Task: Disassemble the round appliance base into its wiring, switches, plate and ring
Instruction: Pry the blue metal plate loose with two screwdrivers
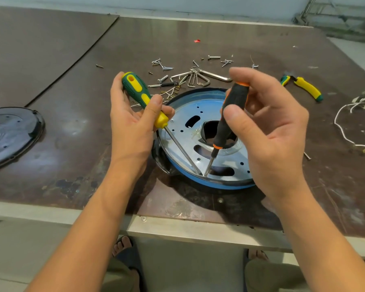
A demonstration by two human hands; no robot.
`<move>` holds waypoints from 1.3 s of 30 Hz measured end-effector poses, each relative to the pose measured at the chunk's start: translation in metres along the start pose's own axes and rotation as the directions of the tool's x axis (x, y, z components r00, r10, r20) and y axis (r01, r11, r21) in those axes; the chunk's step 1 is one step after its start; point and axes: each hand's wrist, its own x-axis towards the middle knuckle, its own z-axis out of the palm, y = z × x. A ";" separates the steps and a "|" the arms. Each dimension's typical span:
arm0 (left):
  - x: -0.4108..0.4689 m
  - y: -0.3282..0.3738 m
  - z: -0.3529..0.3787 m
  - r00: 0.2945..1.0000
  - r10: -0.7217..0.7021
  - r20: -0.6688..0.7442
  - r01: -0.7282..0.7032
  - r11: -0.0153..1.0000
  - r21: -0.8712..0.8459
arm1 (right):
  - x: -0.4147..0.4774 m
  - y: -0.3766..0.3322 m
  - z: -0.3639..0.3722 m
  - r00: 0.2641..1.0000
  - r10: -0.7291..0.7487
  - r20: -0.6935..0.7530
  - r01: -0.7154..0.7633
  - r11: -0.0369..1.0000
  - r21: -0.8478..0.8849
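Note:
The round appliance base [198, 182] lies on the table, a blue ring around a silvery perforated plate [181, 123] with a dark middle hole. My left hand [131, 123] grips a green-and-yellow screwdriver [139, 93]. My right hand [268, 127] holds a black-and-orange screwdriver [232, 108] upright. Both blades meet at the plate's near edge, just inside the ring.
Loose screws [164, 67] and a bunch of hex keys [198, 77] lie behind the base. Yellow-handled pliers [306, 87] and white wiring [343, 127] are at the right. A black cover [9, 135] sits at the left. The table's front edge [177, 226] is near me.

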 end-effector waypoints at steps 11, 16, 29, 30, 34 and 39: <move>-0.001 0.000 0.003 1.000 -0.010 -0.017 0.009 0.997 -0.074 | -0.007 -0.006 0.005 0.990 -0.138 0.033 0.142 0.959 -0.245; -0.002 0.001 0.003 0.999 -0.024 -0.022 0.022 0.997 -0.074 | -0.008 -0.001 0.004 0.993 -0.108 -0.040 0.098 0.976 -0.193; -0.002 0.002 0.003 0.999 -0.037 -0.031 0.035 0.997 -0.066 | -0.003 0.000 -0.003 1.000 -0.012 -0.026 0.011 0.999 -0.042; -0.002 0.002 0.003 0.999 -0.037 -0.029 0.035 0.998 -0.061 | -0.003 -0.001 -0.003 1.000 0.012 -0.019 -0.012 1.000 -0.004; -0.002 0.003 0.004 0.999 -0.040 -0.028 0.038 0.998 -0.057 | -0.002 -0.005 -0.002 0.999 0.053 0.004 -0.053 0.996 0.068; -0.003 0.003 0.005 0.998 -0.047 -0.035 0.045 0.997 -0.059 | -0.001 -0.003 -0.004 0.999 0.052 -0.005 -0.052 0.998 0.029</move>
